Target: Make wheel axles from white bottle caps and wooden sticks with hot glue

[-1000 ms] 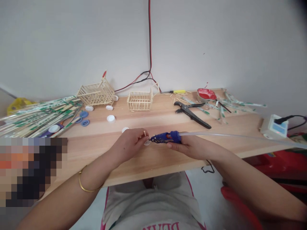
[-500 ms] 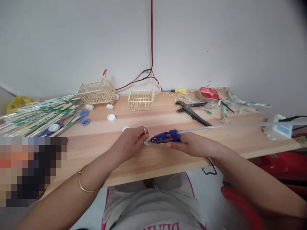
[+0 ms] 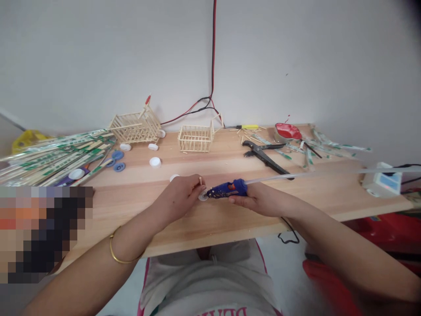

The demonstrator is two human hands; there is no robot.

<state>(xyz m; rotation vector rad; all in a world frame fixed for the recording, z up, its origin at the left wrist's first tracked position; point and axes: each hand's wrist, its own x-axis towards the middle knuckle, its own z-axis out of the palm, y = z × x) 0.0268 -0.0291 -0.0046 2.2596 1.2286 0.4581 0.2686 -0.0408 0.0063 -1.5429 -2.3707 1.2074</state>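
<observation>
My left hand point(image 3: 180, 197) is closed in a pinch on a white bottle cap point(image 3: 202, 196) that rests on the wooden table point(image 3: 210, 215), with a short wooden stick point(image 3: 200, 180) standing up at my fingertips. My right hand point(image 3: 259, 200) grips a blue glue gun point(image 3: 227, 189) lying nearly level. Its nozzle touches the cap. A long clear glue stick point(image 3: 305, 174) runs out of the gun's back to the right.
Two small stick-built crates point(image 3: 135, 126) point(image 3: 195, 138) stand at the back. Loose white caps point(image 3: 155, 162) and blue caps point(image 3: 117, 160) lie left of centre beside a pile of wrapped chopsticks point(image 3: 52, 158). Black pliers point(image 3: 265, 156), a red-filled dish point(image 3: 285, 130) and a power strip point(image 3: 383, 183) sit right.
The glue gun's nozzle has closed onto the cap, and the long glue stick's far end has swung upward. My left hand has stayed put.
</observation>
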